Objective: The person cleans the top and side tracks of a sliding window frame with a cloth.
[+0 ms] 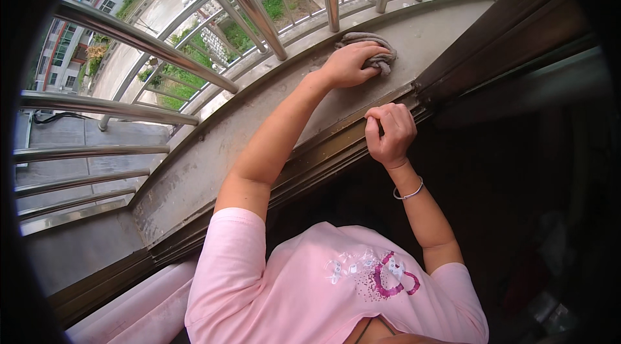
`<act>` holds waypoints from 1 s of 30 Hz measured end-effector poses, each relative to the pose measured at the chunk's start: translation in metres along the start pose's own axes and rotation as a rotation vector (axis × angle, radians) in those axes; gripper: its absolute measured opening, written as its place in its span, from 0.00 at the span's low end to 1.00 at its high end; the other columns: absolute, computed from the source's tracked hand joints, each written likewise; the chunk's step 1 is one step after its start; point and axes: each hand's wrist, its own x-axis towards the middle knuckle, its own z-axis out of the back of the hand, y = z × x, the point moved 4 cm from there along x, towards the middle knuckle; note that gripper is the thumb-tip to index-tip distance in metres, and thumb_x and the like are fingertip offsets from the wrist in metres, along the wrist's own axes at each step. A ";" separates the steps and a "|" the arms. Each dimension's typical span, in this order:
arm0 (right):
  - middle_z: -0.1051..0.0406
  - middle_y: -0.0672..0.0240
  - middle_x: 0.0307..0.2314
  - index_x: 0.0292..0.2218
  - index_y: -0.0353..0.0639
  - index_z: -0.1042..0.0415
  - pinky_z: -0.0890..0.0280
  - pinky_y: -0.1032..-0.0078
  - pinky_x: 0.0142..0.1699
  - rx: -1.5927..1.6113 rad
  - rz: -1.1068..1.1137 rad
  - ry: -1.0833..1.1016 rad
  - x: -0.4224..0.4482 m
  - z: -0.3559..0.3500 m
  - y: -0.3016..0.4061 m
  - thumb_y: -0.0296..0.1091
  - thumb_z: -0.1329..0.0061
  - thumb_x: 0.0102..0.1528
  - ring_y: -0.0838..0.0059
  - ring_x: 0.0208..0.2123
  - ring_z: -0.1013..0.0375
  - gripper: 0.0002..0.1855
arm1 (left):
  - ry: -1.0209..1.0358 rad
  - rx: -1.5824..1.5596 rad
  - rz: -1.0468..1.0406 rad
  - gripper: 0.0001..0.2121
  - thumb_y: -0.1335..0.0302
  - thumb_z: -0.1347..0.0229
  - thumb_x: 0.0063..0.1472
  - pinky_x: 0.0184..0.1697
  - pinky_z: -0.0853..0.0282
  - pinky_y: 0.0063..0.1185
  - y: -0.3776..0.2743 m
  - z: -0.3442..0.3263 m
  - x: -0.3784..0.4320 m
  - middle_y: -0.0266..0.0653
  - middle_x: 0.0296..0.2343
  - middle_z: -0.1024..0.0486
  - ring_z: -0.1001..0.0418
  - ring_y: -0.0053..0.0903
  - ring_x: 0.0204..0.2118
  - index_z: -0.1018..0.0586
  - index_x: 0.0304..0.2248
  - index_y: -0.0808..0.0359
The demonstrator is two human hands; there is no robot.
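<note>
My left hand (353,64) presses down on a bunched grey cloth (386,61), its fingers closed over it. The cloth lies on the grey window sill (291,83), near the outer edge and the metal bars. My right hand (391,134) is loosely curled into a fist by the brown window frame track (335,142), nearer to my body, with nothing visible in it. Its palm side is hidden, and whether it touches the frame is unclear. A thin silver-coloured bangle (410,190) sits on my right wrist.
Shiny metal guard bars (257,14) curve around the sill's outer side. A dark window sash (504,29) stands at the right. Pink curtain fabric (140,307) hangs at the lower left. Outside, far below, are grass, paving and buildings. Dirt marks show on the sill.
</note>
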 end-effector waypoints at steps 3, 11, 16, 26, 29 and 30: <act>0.34 0.67 0.18 0.22 0.45 0.31 0.40 0.69 0.28 0.000 -0.021 0.026 0.007 0.001 0.005 0.25 0.54 0.42 0.63 0.22 0.34 0.02 | 0.009 -0.062 -0.117 0.19 0.72 0.47 0.52 0.54 0.36 0.29 -0.004 -0.036 0.080 0.45 0.46 0.28 0.31 0.38 0.50 0.24 0.46 0.62; 0.34 0.65 0.17 0.20 0.43 0.32 0.39 0.71 0.28 -0.068 -0.063 0.094 0.014 -0.005 0.010 0.25 0.55 0.41 0.62 0.22 0.33 0.01 | 0.133 0.144 -0.078 0.16 0.69 0.47 0.48 0.45 0.29 0.31 -0.018 -0.098 0.191 0.30 0.41 0.23 0.28 0.30 0.46 0.19 0.39 0.47; 0.35 0.65 0.17 0.20 0.42 0.33 0.39 0.71 0.28 -0.092 -0.084 0.125 0.010 0.000 0.006 0.25 0.54 0.41 0.62 0.22 0.35 0.01 | 0.156 0.146 -0.218 0.11 0.72 0.48 0.50 0.43 0.30 0.33 -0.035 -0.082 0.159 0.38 0.36 0.23 0.27 0.36 0.43 0.20 0.34 0.57; 0.36 0.65 0.19 0.21 0.43 0.34 0.39 0.69 0.30 -0.094 -0.031 0.094 0.005 -0.004 0.011 0.27 0.55 0.45 0.61 0.23 0.35 0.03 | 0.256 -0.023 -0.038 0.11 0.72 0.49 0.50 0.45 0.33 0.32 -0.032 0.005 -0.026 0.41 0.35 0.24 0.28 0.38 0.41 0.21 0.34 0.61; 0.35 0.65 0.20 0.21 0.43 0.34 0.38 0.68 0.31 -0.079 -0.026 0.089 0.005 -0.003 0.014 0.28 0.56 0.46 0.61 0.25 0.35 0.04 | 0.274 -0.016 0.194 0.11 0.72 0.49 0.49 0.44 0.32 0.31 -0.052 0.052 -0.106 0.40 0.35 0.24 0.27 0.36 0.40 0.20 0.32 0.62; 0.35 0.65 0.20 0.21 0.43 0.33 0.38 0.67 0.32 -0.076 -0.021 0.092 0.004 -0.004 0.014 0.28 0.56 0.47 0.61 0.25 0.34 0.04 | 0.269 -0.014 0.310 0.11 0.72 0.49 0.48 0.43 0.32 0.31 -0.060 0.064 -0.133 0.40 0.33 0.23 0.27 0.36 0.39 0.20 0.32 0.62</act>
